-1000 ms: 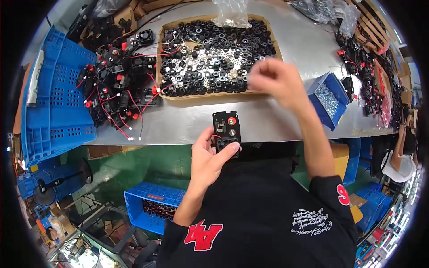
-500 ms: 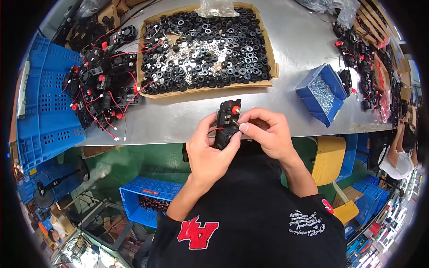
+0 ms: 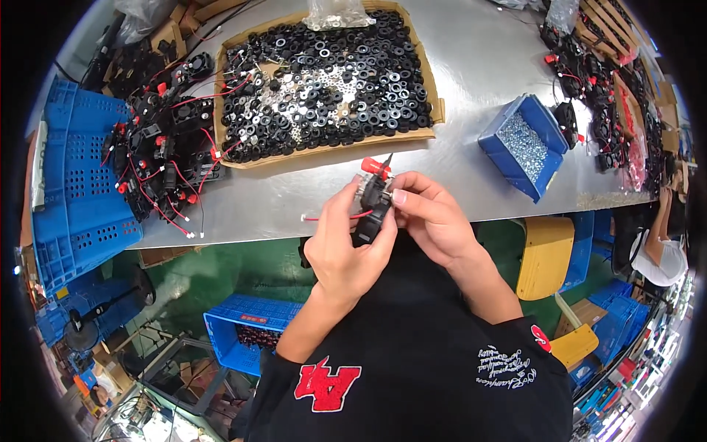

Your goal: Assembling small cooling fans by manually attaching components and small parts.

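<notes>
A black plastic assembly (image 3: pixel 368 227) with a red knob (image 3: pixel 376 167) at its upper end is gripped in my left hand (image 3: pixel 340 254). It is tilted, with its narrow side turned up and a red wire (image 3: pixel 324 218) sticking out to the left. My right hand (image 3: pixel 442 225) is closed in a pinch against the assembly's right side, just below the knob. A small bit of metal shows by the thumb and index fingertips; its kind is too small to tell. Both hands are held over the table's near edge.
Beyond my hands, a cardboard tray (image 3: pixel 440 110) holds many black rings and washers. A blue bin (image 3: pixel 508 163) of small metal parts stands to the right. Wired black assemblies (image 3: pixel 158 140) pile up at left beside a blue crate (image 3: pixel 88 177); more (image 3: pixel 607 125) lie at far right.
The assembly has turned from its broad face showing to a tilted, edge-up position. My right fingertips have shifted slightly and now press against its side. The red wire sticks out further left.
</notes>
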{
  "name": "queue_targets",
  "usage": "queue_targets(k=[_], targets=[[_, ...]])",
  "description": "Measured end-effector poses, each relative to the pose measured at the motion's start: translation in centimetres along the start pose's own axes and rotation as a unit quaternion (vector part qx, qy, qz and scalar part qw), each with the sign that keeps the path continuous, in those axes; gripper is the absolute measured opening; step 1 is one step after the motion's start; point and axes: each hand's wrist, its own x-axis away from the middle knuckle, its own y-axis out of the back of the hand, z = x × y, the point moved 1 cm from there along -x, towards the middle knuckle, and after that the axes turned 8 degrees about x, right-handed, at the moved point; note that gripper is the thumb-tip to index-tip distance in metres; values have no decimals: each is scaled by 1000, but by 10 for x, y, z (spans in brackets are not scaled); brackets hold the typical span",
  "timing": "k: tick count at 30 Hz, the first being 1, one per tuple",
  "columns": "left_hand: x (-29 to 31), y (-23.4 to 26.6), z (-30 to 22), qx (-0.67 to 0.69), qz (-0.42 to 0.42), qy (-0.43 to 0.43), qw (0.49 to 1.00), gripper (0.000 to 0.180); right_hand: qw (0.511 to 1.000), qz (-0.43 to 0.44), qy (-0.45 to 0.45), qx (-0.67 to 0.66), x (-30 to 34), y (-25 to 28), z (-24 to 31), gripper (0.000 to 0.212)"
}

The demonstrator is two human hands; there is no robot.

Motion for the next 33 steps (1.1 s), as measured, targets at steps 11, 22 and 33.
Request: queue_targets(k=[11,22,33], targets=[[-3,-13,4,-30,-30,-65,997,51,935,-159,258,186,3,-15,-7,15],[-4,-17,3,-80,-26,-105,991,53,885,-168,270,341,4,-11,7,14],[-4,-17,6,-77,-34,-110,990,56,716,-177,383,556,9,-23,14,13]])
